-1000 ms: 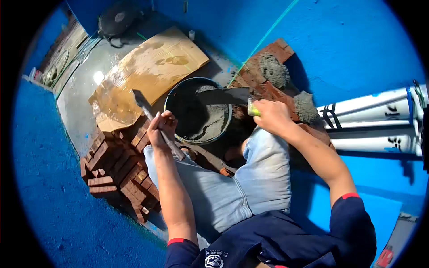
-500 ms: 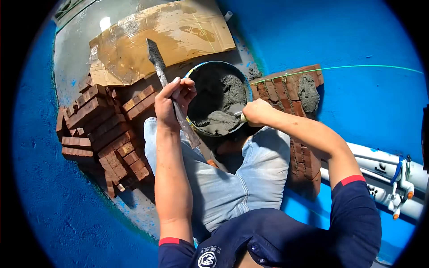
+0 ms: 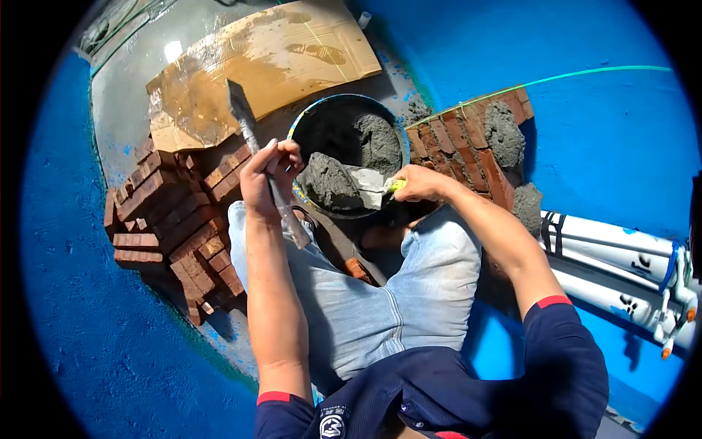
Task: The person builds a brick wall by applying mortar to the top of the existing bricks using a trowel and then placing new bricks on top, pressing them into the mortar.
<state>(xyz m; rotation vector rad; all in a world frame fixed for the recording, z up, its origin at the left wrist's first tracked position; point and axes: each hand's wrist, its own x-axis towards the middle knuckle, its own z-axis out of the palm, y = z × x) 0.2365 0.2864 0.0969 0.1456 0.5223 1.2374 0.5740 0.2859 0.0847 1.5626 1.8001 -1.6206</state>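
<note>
Mortar [image 3: 327, 181] is carried on a trowel [image 3: 371, 186] gripped by the right hand [image 3: 422, 183] at the bucket [image 3: 351, 96], while a flat-bladed tool [image 3: 241, 113] is gripped by the left hand [image 3: 268, 181].

Bucket [image 3: 316, 130] centre, mortar [image 3: 380, 143] in it.
Brick pile [image 3: 175, 223] left; brickwork [image 3: 458, 135] right, mortar heaps [image 3: 504, 137] on it; pipes [image 3: 603, 247] right of that; cardboard [image 3: 245, 69] beyond bucket, to the left.

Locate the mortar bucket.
In the head view, the mortar bucket sits just above centre, between the left hand and right hand, with cardboard toward its upper left.
</note>
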